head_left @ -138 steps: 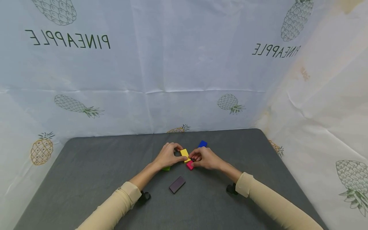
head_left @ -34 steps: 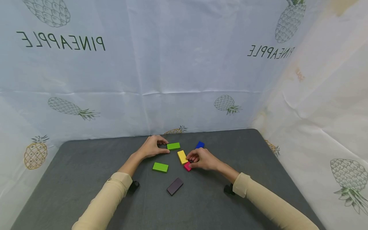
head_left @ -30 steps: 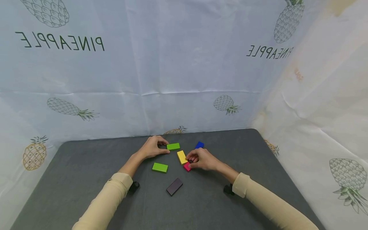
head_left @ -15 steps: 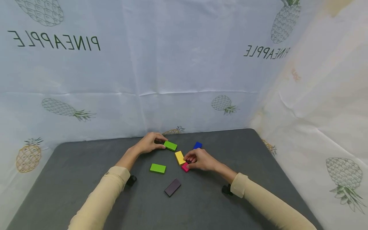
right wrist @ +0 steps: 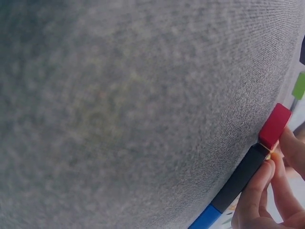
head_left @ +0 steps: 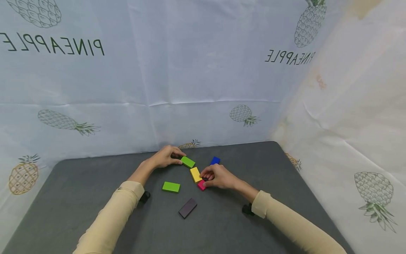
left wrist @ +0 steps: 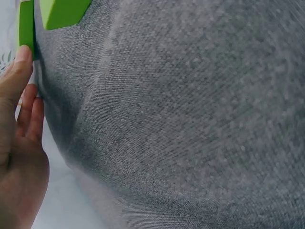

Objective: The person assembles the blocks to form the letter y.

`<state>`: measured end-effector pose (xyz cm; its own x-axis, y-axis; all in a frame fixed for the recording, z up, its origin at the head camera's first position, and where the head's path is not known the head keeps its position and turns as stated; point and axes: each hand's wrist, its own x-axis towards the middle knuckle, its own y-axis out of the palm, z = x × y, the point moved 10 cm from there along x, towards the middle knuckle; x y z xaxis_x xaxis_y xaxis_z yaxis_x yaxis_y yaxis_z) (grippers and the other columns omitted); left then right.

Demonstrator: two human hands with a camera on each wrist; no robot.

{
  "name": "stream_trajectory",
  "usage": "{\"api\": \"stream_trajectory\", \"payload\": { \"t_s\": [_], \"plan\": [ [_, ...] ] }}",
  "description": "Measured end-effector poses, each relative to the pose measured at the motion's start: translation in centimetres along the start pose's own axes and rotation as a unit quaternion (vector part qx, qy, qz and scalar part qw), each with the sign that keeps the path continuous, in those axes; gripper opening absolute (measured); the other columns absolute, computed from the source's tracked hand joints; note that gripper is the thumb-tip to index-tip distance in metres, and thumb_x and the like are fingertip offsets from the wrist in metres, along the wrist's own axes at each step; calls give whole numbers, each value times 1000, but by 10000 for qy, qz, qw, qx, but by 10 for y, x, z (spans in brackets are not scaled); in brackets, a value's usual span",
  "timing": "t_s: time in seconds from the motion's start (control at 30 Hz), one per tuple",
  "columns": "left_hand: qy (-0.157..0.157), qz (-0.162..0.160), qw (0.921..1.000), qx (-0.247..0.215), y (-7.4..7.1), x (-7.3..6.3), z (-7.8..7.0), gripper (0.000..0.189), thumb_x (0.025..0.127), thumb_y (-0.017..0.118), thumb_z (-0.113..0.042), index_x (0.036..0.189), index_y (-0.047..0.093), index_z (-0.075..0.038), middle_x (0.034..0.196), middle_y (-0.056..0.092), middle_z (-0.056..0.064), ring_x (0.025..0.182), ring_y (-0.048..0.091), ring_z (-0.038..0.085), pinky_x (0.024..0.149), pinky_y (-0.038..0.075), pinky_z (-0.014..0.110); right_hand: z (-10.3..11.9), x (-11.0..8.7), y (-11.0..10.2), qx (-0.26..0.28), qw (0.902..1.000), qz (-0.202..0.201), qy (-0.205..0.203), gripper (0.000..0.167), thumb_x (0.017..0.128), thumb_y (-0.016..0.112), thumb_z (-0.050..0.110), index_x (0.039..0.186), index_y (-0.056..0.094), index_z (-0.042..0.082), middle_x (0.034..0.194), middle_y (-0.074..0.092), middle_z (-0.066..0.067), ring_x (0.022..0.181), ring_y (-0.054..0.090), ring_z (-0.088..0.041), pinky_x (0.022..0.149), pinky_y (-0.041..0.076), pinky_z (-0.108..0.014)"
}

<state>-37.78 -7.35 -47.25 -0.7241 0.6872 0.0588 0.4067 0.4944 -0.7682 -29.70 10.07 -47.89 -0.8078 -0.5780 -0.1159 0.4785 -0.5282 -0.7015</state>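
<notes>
In the head view, my left hand (head_left: pixel 165 157) pinches the left end of a flat green block (head_left: pixel 188 162) between thumb and fingers. That block's right end meets or nearly meets the top of a yellow block (head_left: pixel 195 174). A red block (head_left: pixel 201 185) lies at the yellow one's lower end. My right hand (head_left: pixel 220 177) has its thumb on the red block and curled fingers by the yellow one. In the right wrist view, fingertips also touch a dark block (right wrist: pixel 239 178), set between the red block and a blue block (right wrist: pixel 206 218).
A second green block (head_left: pixel 171 187) and a loose dark block (head_left: pixel 188 208) lie nearer on the grey table (head_left: pixel 222 225). A white pineapple-print cloth (head_left: pixel 190 70) hangs behind the table.
Several seconds ago my left hand was at the yellow block; it then went to the far green block. Within the last second it has turned that block towards the yellow one. My right hand stays put.
</notes>
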Motion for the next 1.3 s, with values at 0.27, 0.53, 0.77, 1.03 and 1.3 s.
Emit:
{"api": "stream_trajectory", "payload": {
  "t_s": [0.27, 0.53, 0.77, 1.03, 1.3],
  "plan": [
    [-523, -192, 9984, -45, 4, 0, 5, 49, 101, 79, -19, 141, 68, 5, 135, 73, 23, 119, 70, 37, 102, 59, 50, -1, 0, 1, -33, 10000, 12, 10, 28, 94, 85, 9, 121, 78, 2, 113, 78, -10, 95, 69, -10, 86, 61, -22],
    [-2149, -1406, 9624, -880, 17, -5, 2, 60, 94, 84, -37, 131, 70, 7, 130, 71, 26, 119, 69, 40, 100, 59, 53, -1, -2, -3, -6, 10000, -19, 32, 28, 94, 85, 9, 120, 78, 2, 115, 78, -11, 96, 70, -10, 86, 61, -22],
    [-2435, -1915, 9481, -721, 24, -12, -5, 67, 88, 90, -36, 133, 67, 8, 133, 72, 26, 122, 69, 40, 103, 58, 53, 1, -1, -2, 40, 10000, 29, -23, 28, 95, 84, 10, 121, 78, 1, 116, 79, -12, 97, 71, -11, 87, 61, -22],
    [-2313, -1991, 9495, -734, 24, -14, -4, 62, 88, 91, -36, 130, 70, 5, 128, 73, 25, 119, 70, 39, 101, 59, 53, 2, -2, -2, 63, 10000, 9, -22, 28, 95, 84, 9, 121, 78, 2, 117, 79, -12, 97, 71, -12, 87, 61, -22],
    [-1883, -1672, 9642, -837, 24, -16, 1, 59, 88, 91, -33, 132, 72, 1, 129, 72, 21, 117, 68, 35, 104, 57, 52, 3, -2, 0, 105, 9999, 29, -50, 27, 95, 83, 9, 121, 78, 1, 117, 79, -13, 99, 72, -14, 88, 62, -22]
  ]
}}
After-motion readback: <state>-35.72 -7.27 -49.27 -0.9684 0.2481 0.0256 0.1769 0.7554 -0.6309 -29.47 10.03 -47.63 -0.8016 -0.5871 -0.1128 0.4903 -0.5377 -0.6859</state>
